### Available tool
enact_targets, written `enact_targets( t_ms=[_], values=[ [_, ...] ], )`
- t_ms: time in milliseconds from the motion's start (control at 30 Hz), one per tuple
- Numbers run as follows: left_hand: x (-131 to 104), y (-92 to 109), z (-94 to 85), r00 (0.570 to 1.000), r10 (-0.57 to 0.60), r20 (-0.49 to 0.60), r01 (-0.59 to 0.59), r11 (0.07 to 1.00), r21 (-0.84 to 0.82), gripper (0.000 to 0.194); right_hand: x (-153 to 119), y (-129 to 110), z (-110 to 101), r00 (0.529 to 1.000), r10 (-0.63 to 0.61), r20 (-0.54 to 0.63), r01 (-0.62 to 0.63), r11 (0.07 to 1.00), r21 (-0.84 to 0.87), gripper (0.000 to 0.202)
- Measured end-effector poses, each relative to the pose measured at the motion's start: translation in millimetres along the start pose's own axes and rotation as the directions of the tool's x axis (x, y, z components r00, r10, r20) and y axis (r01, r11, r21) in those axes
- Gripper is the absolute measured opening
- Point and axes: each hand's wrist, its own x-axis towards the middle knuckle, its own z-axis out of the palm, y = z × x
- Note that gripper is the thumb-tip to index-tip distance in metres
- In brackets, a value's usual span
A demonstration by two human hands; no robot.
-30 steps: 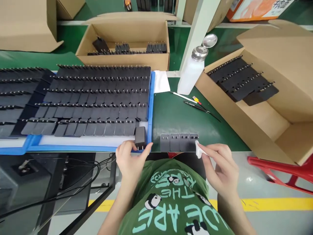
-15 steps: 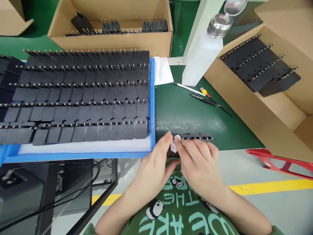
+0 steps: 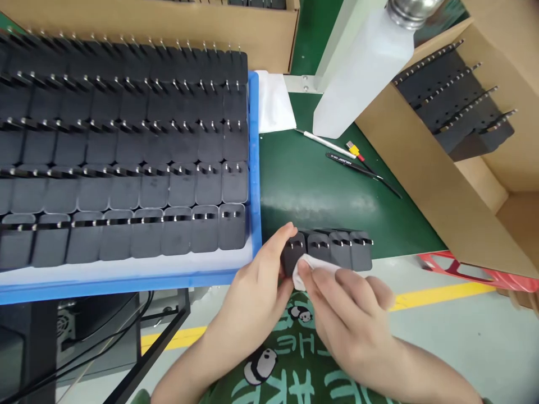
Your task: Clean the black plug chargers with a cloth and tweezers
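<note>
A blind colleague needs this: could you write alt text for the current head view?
The left hand grips the leftmost of four black plug adapters at a green workbench's edge; the right hand holds a white cloth against it. Rows of similar adapters fill a blue-rimmed tray at left; tweezers, a bottle and a cardboard box sit right.

The scene is viewed from head height, forward and steeply downward, by one worn camera. The tabletop (image 3: 307,185) is seen at close range, with the wearer's shirt (image 3: 301,365) caught at the lower edge.
</note>
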Motion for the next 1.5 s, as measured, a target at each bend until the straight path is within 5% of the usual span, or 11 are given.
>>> enact_targets(
  t_ms=[133,267,400,467,533,700,933,1067,1200,1300,1500],
  values=[
    [2.0,-1.7,-3.5,1.0,-0.008,0.022,0.008,1.0,-0.01,0.081,-8.0,3.2,-12.1,0.998,-0.019,0.06,0.01,0.989,0.147,0.037],
    [-4.1,5.2,-15.2,0.998,0.062,-0.027,-0.06,0.995,0.077,0.076,-8.8,45.5,-51.7,0.985,0.038,0.169,-0.107,0.9,0.423,0.039],
    [-7.2,17.8,-10.9,0.91,0.369,-0.191,-0.301,0.902,0.31,0.041,32.2,102.0,-53.4,0.98,0.192,0.048,-0.19,0.852,0.488,0.037],
    [-1.5,18.7,2.9,0.853,0.515,-0.082,-0.468,0.825,0.318,0.019,62.9,116.1,-31.8,0.995,-0.076,0.062,0.016,0.751,0.661,0.032],
    [6.8,14.4,19.2,0.83,0.557,-0.026,-0.52,0.79,0.325,0.026,88.9,119.9,-7.0,0.938,-0.324,0.121,0.125,0.642,0.756,0.027],
    [16.7,2.0,40.4,0.829,0.548,-0.11,-0.489,0.807,0.33,0.031,108.1,121.8,21.3,0.816,-0.531,0.228,0.13,0.553,0.823,0.028],
    [11.8,4.4,40.3,0.845,0.514,-0.144,-0.454,0.834,0.312,0.031,108.2,125.9,24.3,0.794,-0.562,0.23,0.154,0.552,0.819,0.029],
    [11.5,4.5,39.0,0.853,0.508,-0.12,-0.458,0.838,0.297,0.03,116.2,134.5,21.7,0.734,-0.624,0.268,0.23,0.599,0.768,0.033],
    [12.3,4.5,40.8,0.855,0.503,-0.126,-0.45,0.841,0.299,0.028,111.1,150.9,8.2,0.818,-0.508,0.27,0.185,0.677,0.713,0.031],
    [11.9,5.3,44.6,0.852,0.496,-0.167,-0.436,0.849,0.298,0.017,99.3,150.9,7.2,0.907,-0.388,0.166,0.113,0.602,0.791,0.029],
    [8.4,9.8,49.0,0.882,0.43,-0.194,-0.376,0.888,0.264,0.021,90.3,152.3,18.3,0.777,-0.558,0.292,0.083,0.55,0.831,0.033]
  ],
)
